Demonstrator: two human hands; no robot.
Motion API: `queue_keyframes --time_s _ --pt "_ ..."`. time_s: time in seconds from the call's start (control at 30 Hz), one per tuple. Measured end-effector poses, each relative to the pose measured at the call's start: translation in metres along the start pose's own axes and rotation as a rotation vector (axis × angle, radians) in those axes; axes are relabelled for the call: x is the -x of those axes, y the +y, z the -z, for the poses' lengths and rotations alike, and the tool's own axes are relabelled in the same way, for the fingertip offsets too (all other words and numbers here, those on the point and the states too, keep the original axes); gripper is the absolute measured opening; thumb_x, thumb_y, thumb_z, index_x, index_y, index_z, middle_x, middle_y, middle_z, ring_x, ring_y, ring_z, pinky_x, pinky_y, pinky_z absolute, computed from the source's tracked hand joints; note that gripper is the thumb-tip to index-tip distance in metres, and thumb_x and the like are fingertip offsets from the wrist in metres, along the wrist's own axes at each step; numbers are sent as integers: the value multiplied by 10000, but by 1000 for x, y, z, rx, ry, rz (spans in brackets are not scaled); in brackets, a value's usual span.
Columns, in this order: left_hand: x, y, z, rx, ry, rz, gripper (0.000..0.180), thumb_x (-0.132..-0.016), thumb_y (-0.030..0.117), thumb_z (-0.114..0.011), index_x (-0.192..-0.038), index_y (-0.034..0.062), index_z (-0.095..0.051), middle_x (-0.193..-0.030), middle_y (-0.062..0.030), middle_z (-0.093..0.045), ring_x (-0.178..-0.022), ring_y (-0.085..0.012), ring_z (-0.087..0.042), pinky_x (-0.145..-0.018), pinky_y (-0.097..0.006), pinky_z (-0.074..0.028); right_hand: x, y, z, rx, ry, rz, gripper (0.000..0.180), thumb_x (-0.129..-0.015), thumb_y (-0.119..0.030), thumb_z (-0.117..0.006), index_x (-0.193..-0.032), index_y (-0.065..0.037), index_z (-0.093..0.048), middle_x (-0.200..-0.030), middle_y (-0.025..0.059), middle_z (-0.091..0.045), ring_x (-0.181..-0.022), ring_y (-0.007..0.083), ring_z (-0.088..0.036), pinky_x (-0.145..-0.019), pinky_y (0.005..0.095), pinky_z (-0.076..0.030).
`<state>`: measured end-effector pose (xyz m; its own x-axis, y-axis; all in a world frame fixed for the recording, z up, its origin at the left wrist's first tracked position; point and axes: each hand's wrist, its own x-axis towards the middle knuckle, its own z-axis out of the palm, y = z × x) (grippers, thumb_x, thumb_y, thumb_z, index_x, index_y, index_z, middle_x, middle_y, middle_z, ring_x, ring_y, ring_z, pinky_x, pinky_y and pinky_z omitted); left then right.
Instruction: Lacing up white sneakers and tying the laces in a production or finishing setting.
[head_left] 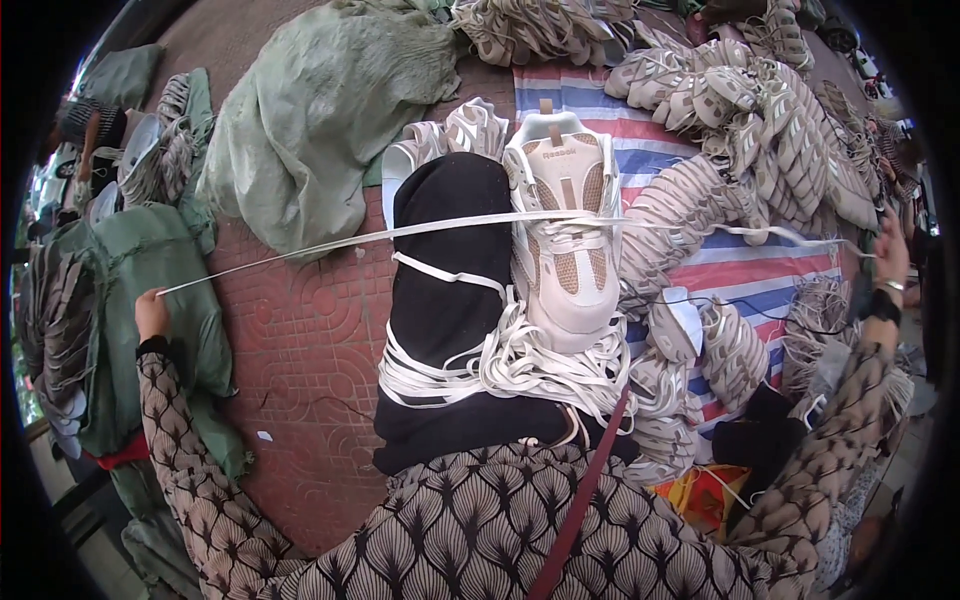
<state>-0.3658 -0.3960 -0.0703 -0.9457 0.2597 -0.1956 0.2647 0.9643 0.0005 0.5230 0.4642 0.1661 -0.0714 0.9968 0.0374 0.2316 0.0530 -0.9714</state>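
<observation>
A beige and white sneaker (570,315) lies sole down over my lap, its tongue pointing away from me. A long white shoelace (345,242) crosses the sneaker's eyelets and stretches out to both sides. Far out to the left, my left hand (152,315) is closed on one end, and that side is taut. At the far right, my right hand (890,258) is raised with the other end at its fingers; this side is a little wavy. A heap of loose white laces (545,365) rests on my black-clothed legs (450,205), just below the toe.
Strung bundles of similar shoe uppers (680,205) cover the striped sheet (800,262) on the right. A pale green sack (330,120) stands ahead on the left, and a darker green sack (155,270) lies near my left arm. Red patterned paving (300,370) shows between.
</observation>
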Motion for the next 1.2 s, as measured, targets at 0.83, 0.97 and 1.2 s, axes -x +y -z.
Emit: queue_keyframes --time_s 0.83,0.97,1.2 --pt "242 463 6 661 -334 -902 250 -930 229 -537 -819 30 -639 -617 -97 -638 -588 -238 -643 -560 -351 -475 295 84 -398 640 -721 898 112 -794 -110 -635 -725 -27 -603 -711 95 -562 -711 274 -557 -667 368 -437" --pt "252 457 9 442 -276 -946 208 -898 215 -574 -807 44 -649 -661 -97 -644 -610 -257 -636 -567 -366 -471 307 81 -403 847 -623 1081 126 -786 -106 -631 -697 -69 -550 -723 74 -519 -750 257 -535 -682 378 -416" --pt "260 450 8 666 -64 -979 139 -835 181 -644 -877 60 -697 -779 -99 -668 -667 -271 -637 -593 -360 -484 304 87 -404 768 -651 1002 117 -796 -111 -623 -713 -68 -555 -725 79 -519 -738 264 -529 -674 380 -404"
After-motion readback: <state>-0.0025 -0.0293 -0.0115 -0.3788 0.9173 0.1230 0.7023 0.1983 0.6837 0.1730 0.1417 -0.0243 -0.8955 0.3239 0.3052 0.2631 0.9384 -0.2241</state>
